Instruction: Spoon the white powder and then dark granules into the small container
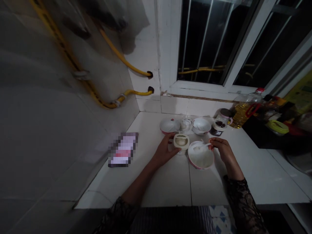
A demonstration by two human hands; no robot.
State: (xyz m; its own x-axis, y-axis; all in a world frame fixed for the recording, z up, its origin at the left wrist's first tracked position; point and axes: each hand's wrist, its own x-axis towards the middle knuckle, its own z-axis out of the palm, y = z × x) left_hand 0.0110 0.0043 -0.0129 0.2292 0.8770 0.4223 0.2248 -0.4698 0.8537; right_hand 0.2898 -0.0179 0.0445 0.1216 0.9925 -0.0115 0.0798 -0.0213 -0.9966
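My left hand is closed around a small cream-rimmed jar that has pale contents showing at its top. In my right hand is a white spoon, pinched by its handle, its bowl end above a white bowl with a pink outer side. Some pale stuff seems to lie on the spoon. Right beside the jar stands that bowl, and what it holds is hard to make out in the dim light. Behind them are another bowl, a clear glass vessel and a third bowl.
A dark-filled jar and a lidded jar stand back right, near an oil bottle and other bottles. A phone, blurred out, lies on the left of the white counter. Yellow hoses run along the wall.
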